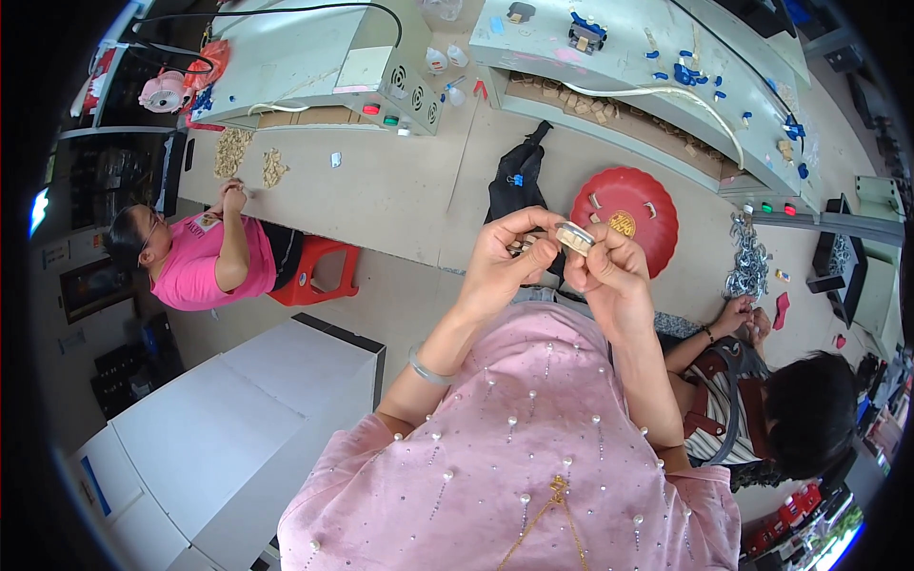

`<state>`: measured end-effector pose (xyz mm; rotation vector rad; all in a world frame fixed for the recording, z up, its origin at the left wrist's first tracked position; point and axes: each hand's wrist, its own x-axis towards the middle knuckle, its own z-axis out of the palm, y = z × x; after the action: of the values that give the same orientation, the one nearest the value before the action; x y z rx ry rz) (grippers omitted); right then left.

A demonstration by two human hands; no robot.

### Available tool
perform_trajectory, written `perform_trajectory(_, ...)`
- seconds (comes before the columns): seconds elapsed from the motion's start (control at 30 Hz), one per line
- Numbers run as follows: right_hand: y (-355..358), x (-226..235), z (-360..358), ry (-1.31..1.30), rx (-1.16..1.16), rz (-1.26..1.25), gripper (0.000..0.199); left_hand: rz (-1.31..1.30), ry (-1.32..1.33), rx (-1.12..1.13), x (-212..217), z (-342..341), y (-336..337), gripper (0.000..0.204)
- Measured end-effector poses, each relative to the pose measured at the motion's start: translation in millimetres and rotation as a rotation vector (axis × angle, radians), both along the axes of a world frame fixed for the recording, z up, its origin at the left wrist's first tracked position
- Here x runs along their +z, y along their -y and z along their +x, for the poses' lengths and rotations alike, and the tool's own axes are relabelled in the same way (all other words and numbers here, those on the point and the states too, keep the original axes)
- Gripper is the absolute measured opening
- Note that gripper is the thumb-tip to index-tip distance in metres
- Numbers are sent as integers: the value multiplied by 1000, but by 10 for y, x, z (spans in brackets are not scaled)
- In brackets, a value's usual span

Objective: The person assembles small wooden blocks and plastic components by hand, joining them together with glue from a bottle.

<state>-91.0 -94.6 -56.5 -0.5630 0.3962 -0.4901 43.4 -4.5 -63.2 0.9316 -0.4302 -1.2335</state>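
Observation:
Both my hands are raised in front of my chest, fingers closed on one small piece. It looks like a tan block with a shiny metal band [575, 238]; its exact kind I cannot make out. My left hand [506, 259] pinches its left side, and my right hand [614, 274] grips its right side. Just beyond them lies a red scalloped plate [657, 243] with a gold design at its middle and a few small pieces on it. Small tan pieces [521, 245] show behind my left fingers, partly hidden.
A black cloth bag [514, 181] with a blue clip lies left of the plate. Pale machines [609, 62] line the far side of the table. A co-worker in pink [228, 262] sits at left; another [762, 400] at right handles pieces beside a pile of metal parts [747, 257].

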Motion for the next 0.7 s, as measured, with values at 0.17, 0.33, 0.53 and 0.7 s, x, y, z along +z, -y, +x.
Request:
perform_trajectory(0.17, -42, 19, -15, 35, 33, 204, 20, -6, 19, -2, -22, -7, 14, 24)
perform_trajectory(0.33, -52, 25, -29, 89, 30, 292, 19, 9, 25, -3, -6, -21, 13, 24)
perform_trajectory(0.53, -69, 59, -23, 31, 4, 196, 18, 11, 23, -3, -22, -23, 9, 24)
perform_trajectory(0.7, -67, 84, -17, -30, -32, 104, 17, 15, 20, 2, 2, -32, 27, 24)
